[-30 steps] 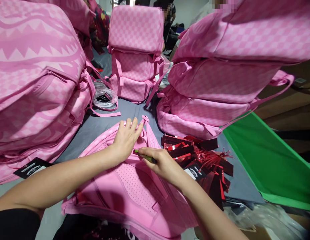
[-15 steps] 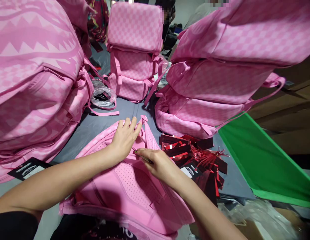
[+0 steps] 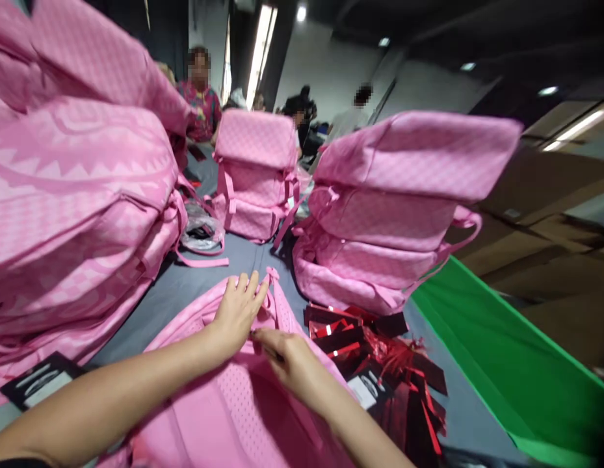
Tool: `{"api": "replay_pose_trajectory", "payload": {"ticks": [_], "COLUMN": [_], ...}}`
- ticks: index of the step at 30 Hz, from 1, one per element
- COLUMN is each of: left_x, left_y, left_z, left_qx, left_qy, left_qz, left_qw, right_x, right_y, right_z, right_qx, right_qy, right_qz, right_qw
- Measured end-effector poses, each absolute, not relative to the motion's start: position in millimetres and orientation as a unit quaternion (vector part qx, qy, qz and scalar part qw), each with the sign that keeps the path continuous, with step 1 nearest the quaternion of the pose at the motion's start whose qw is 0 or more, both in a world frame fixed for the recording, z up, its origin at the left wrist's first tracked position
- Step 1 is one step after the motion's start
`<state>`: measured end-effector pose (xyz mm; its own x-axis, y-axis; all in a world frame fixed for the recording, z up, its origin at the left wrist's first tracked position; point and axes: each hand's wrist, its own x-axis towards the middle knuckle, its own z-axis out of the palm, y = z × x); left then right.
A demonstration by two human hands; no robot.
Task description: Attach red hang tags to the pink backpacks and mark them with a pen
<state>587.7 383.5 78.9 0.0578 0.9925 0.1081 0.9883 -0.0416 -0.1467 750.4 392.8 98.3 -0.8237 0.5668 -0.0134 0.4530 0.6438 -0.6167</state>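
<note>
A pink backpack (image 3: 204, 416) lies in front of me with its perforated back panel and straps facing up. My left hand (image 3: 238, 315) rests on its top end, fingers stretched out beside the loop. Close by, my right hand (image 3: 289, 364) is closed around a small dark metal tool (image 3: 278, 356), mostly hidden by the fingers, so its kind is unclear. The fingertips of that hand are at the strap base below my left palm. A heap of black and red hang tags (image 3: 380, 364) lies to the right of the backpack.
Stacked pink backpacks stand at left (image 3: 77, 214), at the back (image 3: 255, 175) and at right (image 3: 384, 221). A green panel (image 3: 506, 357) borders the grey table (image 3: 160, 299) on the right. Brown cartons (image 3: 540, 195) stand beyond. Several people are in the background.
My view has tilted up, showing more of the room, so the table and backpacks sit lower. Both hands keep nearly the same places on the backpack.
</note>
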Motion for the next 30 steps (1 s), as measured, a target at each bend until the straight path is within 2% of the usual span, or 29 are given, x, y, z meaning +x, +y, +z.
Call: {"api": "replay_pose_trajectory", "payload": {"ticks": [10,16,20,24,30], "left_x": [590,580,561,553,556], "left_y": [388,387,383,369,352], "left_z": [71,97,121,122,119], "left_qx": [-0.71,-0.742,-0.718,-0.701,-0.719], "left_qy": [-0.697,-0.663,-0.685,-0.706,-0.691], "left_qz": [0.025,0.076,0.119,0.1,0.07], "left_qw": [0.092,0.067,-0.018,-0.004,0.043], "right_x": [742,753,754,742,743], "right_y": [389,386,382,374,360], "right_z": [95,94,85,65,57], "right_qx": [-0.324,-0.347,-0.307,-0.283,-0.268], "right_qy": [-0.908,-0.902,-0.893,-0.831,-0.83], "right_qz": [0.256,0.246,0.298,0.404,0.406], "right_qw": [0.072,0.071,0.14,0.258,0.272]}}
